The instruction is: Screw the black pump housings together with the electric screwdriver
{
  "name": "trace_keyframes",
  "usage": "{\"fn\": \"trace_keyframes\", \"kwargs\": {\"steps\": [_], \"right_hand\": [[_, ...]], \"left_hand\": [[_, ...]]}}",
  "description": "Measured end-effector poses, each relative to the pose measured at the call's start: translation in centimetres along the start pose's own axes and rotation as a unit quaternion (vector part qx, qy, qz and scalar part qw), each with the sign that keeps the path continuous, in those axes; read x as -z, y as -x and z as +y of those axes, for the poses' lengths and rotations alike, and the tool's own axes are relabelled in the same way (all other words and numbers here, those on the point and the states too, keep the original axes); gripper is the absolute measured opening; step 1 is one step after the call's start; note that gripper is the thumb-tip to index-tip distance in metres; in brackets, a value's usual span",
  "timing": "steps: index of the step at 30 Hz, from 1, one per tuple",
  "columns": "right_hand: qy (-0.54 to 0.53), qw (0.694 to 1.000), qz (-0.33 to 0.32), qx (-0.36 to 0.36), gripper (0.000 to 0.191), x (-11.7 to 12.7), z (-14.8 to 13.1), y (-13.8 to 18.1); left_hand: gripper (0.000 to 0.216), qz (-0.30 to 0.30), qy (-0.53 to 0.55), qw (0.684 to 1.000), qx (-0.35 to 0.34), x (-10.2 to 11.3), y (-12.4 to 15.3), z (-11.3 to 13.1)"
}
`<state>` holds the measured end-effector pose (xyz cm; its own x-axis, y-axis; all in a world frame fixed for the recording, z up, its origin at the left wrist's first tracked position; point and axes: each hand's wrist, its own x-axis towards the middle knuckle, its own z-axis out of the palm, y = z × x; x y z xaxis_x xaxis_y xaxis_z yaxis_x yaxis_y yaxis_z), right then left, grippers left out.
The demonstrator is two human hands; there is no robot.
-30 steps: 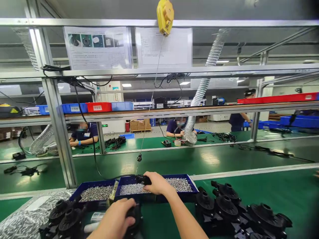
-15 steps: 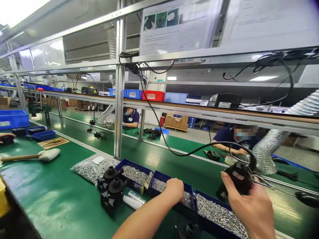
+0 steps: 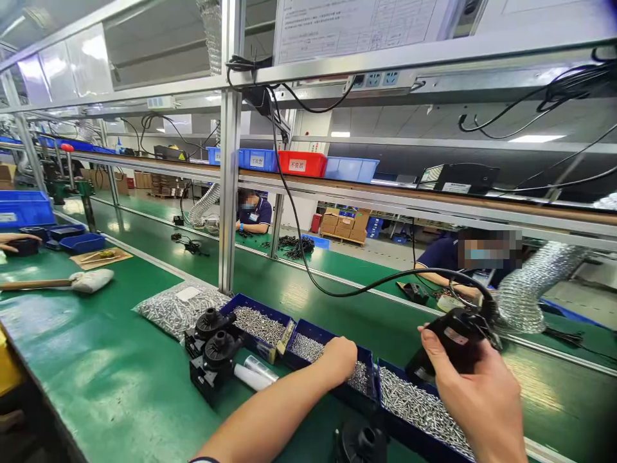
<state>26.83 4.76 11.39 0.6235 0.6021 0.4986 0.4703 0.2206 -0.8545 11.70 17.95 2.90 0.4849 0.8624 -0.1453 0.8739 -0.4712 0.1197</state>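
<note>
My left hand (image 3: 339, 363) reaches into the middle blue bin (image 3: 369, 373) of small screws. Its fingers are curled down into the bin with the tips hidden, so I cannot see what they hold. My right hand (image 3: 479, 392) is closed around a black boxy unit (image 3: 456, 341) with a small label, tilted above the right-hand bin of longer screws (image 3: 419, 408). A black cable (image 3: 357, 299) runs down from the shelf to behind that unit; whether they join is hidden. Two black pump-like units (image 3: 216, 357) stand left of my left forearm, and another black unit (image 3: 361, 444) is at the bottom edge.
Left of the bins lies a clear bag of screws (image 3: 176, 308). A clear tube (image 3: 260, 370) lies by the pump-like units. Further left are a mallet (image 3: 89, 281) and blue trays (image 3: 81, 242). An aluminium post (image 3: 229, 193) rises behind the bins. Two people (image 3: 255, 212) sit across the bench.
My view has tipped slightly downward. My left hand stays at the middle bin, and my right hand still holds the black boxy unit, turned a little so its label shows more clearly.
</note>
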Motion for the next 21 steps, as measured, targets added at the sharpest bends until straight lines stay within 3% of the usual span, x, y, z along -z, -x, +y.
{"fn": "trace_keyframes", "kwargs": {"steps": [4,8,14,17,21], "right_hand": [[-0.04,0.999,0.0,0.028,0.067,-0.1,-0.4,0.5],[-0.121,0.991,-0.023,0.044,0.063,0.3,-1.0,1.0],[-0.211,0.974,-0.06,0.062,0.05,0.6,-2.8,2.5],[-0.259,0.959,-0.099,0.052,0.049,-0.4,-3.2,3.6],[-0.258,0.952,-0.161,0.031,0.048,-2.0,-2.8,4.8]], "left_hand": [[0.015,0.032,0.001,0.999,-0.026,1.4,1.4,0.1],[0.017,0.071,0.015,0.995,-0.068,1.9,5.3,-0.3],[0.026,0.026,0.031,0.99,-0.134,-3.0,11.8,-3.4],[0.02,0.017,0.048,0.986,-0.156,-5.0,12.8,-4.8],[0.007,0.029,0.1,0.981,-0.166,-5.5,12.6,-5.9]]}}
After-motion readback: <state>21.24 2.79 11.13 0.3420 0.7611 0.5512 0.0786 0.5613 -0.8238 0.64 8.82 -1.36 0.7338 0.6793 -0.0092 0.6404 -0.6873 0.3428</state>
